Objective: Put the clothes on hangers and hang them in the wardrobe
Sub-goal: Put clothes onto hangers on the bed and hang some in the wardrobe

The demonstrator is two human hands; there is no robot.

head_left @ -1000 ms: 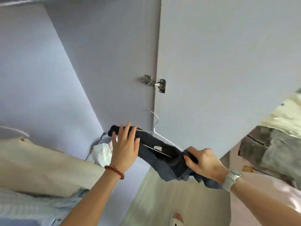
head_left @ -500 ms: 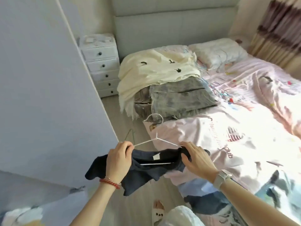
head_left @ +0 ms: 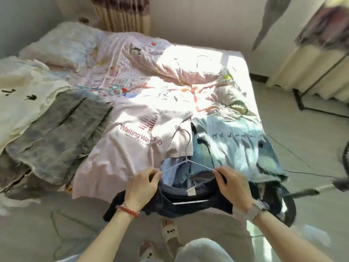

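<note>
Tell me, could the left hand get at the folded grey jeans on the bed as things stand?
Probably not yet. The left hand is pinching one shoulder of the white wire hanger that carries the dark navy shirt. The folded grey jeans lie uncovered to its left, so only that grip is in the way.

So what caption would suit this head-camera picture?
Both hands, left and right, hold a dark shirt on a white hanger at the edge of a clothes-strewn bed.
</note>
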